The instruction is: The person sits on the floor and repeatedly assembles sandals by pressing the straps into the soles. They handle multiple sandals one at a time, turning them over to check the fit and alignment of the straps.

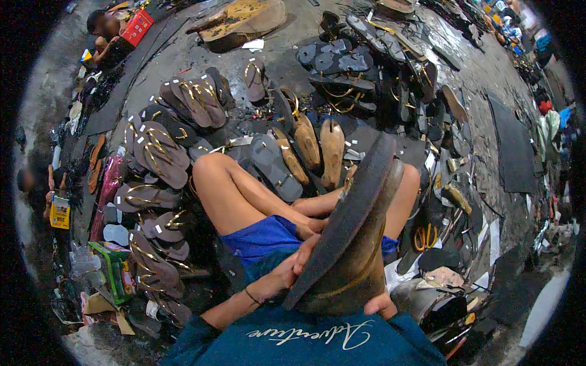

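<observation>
Close in front of my chest stands a tilted, foot-shaped piece: a dark sole (345, 222) lies along a worn brown block (360, 268) that looks like a wooden shoe last. My left hand (288, 272), with a thin band at its wrist, grips the sole's left edge, fingers bent against it. At the block's lower right side my right hand (380, 305) holds on; only part of it shows, the other fingers being hidden. Just beyond my crossed legs lie wooden lasts (307, 143) and a grey sandal sole (274, 165).
Brown flip-flops with gold straps (160, 155) are spread at the left. Dark soles (336, 58) are piled at the far middle, beyond which lies a large stained wooden block (244, 24). A black sheet (511, 143) and white scraps lie right; a green box (114, 271) stands left.
</observation>
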Demonstrator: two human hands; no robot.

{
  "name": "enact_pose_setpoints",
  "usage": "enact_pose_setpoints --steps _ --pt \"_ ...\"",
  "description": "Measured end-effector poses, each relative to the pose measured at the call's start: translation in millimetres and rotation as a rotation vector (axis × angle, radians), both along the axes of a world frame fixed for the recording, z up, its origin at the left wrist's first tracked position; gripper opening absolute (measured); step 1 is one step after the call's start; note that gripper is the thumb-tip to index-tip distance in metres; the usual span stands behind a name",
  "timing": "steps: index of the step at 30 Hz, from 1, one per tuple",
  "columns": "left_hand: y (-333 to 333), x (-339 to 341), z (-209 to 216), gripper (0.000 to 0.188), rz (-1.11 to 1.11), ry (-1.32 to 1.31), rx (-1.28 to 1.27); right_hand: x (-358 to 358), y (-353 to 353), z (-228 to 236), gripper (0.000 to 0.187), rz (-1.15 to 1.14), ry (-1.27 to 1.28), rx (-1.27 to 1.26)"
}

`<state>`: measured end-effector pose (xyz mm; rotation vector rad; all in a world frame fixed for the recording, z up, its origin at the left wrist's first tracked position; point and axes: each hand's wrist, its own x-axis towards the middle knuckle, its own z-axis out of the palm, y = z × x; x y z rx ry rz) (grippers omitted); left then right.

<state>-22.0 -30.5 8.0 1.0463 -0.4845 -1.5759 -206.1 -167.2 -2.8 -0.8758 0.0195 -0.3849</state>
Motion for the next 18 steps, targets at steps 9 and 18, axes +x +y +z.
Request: enact_pose_setpoints --steps 9,18 --pt "21.1 36.7 -49.6 0.073 0.021 -0.502 0.037 52.1 20.1 -63.8 0.102 -0.036 0.690 -0.159" --pt "36.8 4.9 -71.0 0.058 0.109 -0.715 0.146 54.3 49.2 -107.9 0.070 -0.128 0.681 -0.166"
